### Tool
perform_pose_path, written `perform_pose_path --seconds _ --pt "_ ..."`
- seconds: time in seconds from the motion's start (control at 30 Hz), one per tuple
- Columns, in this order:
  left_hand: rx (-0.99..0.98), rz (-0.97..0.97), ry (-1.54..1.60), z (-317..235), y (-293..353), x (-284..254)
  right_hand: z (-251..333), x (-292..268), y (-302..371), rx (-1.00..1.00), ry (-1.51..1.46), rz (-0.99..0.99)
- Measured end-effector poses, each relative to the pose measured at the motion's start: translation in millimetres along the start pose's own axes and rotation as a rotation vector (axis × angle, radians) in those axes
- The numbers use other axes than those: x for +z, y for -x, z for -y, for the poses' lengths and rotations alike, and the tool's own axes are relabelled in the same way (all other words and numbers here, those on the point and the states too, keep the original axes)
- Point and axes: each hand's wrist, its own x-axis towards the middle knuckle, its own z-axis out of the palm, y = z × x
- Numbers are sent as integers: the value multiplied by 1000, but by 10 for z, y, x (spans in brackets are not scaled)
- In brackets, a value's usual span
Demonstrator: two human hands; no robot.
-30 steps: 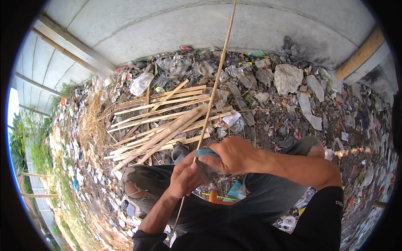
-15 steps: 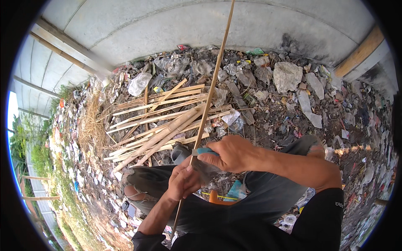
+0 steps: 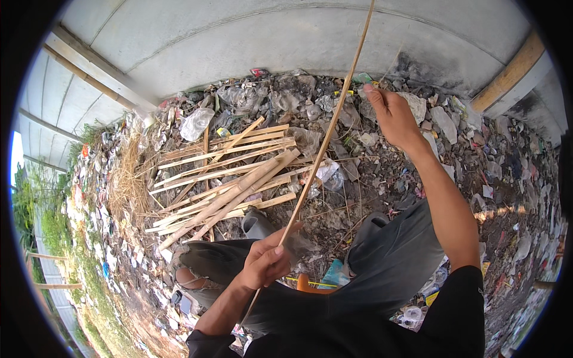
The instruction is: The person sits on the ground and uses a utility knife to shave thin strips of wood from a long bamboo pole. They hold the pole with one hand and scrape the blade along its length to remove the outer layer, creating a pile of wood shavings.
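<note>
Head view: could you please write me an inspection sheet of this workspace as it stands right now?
Surface: bare ground, dirt strewn with litter.
Job's things: one long thin bamboo strip, running up out of the picture's top.
Clutter: pile of split bamboo slats; dry grass; plastic bags and scraps along the wall.
Hands: left hand closed on the strip's lower part above the knees; right hand stretched out beside its upper part, grip unclear.
Cables: nothing seen.
Surroundings: curved grey concrete wall; green plants at the left edge.
</note>
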Motion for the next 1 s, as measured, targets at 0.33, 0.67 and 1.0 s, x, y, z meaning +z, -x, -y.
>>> perform_pose_path --seconds 0.33,0.67,1.0 --pt "153 -128 24 -66 -27 18 1154 308 1023 -297 -168 590" --pt "122 -224 -27 14 -103 -71 1145 538 1131 -360 -55 649" --pt "2 -94 -54 36 -75 17 409 362 205 -45 187 272"
